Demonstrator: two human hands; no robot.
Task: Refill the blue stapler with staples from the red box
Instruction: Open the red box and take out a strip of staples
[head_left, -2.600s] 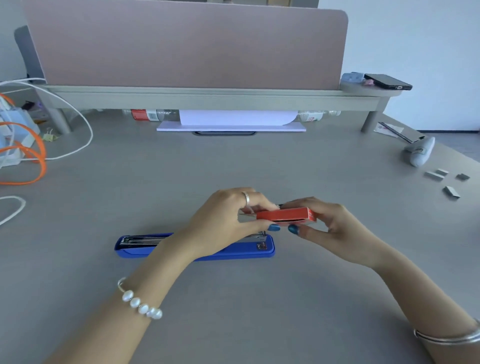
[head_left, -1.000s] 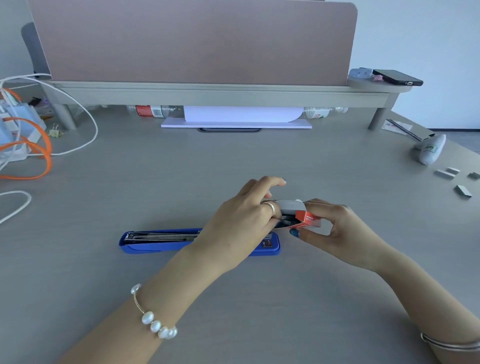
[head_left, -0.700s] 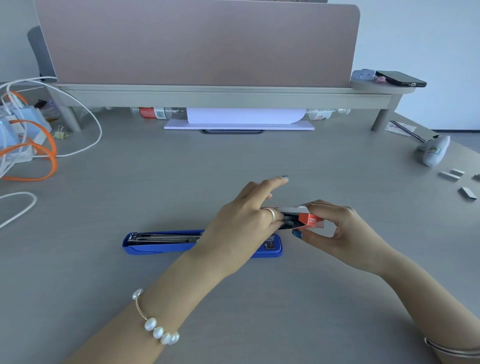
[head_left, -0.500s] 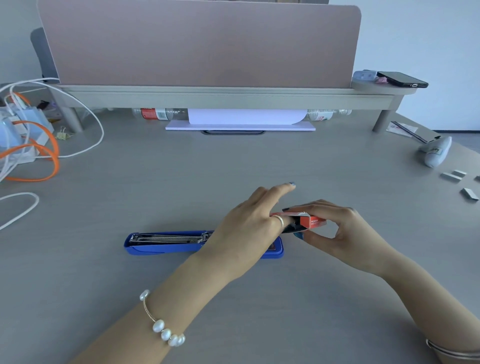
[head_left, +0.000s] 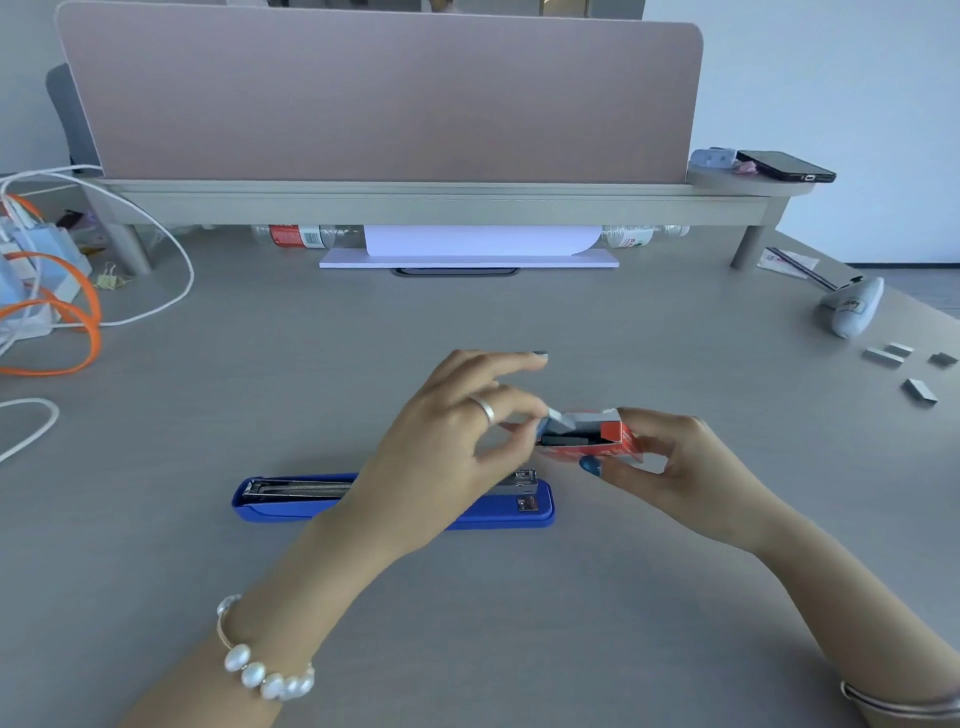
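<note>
The blue stapler (head_left: 291, 499) lies opened flat on the grey desk, its metal staple channel facing up; my left forearm covers its middle. My right hand (head_left: 685, 467) holds the small red box (head_left: 613, 441) just above the stapler's right end, its open end turned left with dark staples showing inside. My left hand (head_left: 457, 441) is at that open end, thumb and fingertips pinched on a grey strip of staples (head_left: 558, 420) at the box mouth, index finger stretched out.
Several loose staple strips (head_left: 904, 366) and a grey-white device (head_left: 852, 306) lie at the far right. Orange and white cables (head_left: 78, 312) sit at the left. A raised shelf (head_left: 441, 200) with a phone (head_left: 784, 166) runs along the back, white paper beneath it.
My left hand's fingers went into the open box and have drawn back left, pinching a staple strip at its mouth. The box's flap has opened wider. The stapler has not moved.
</note>
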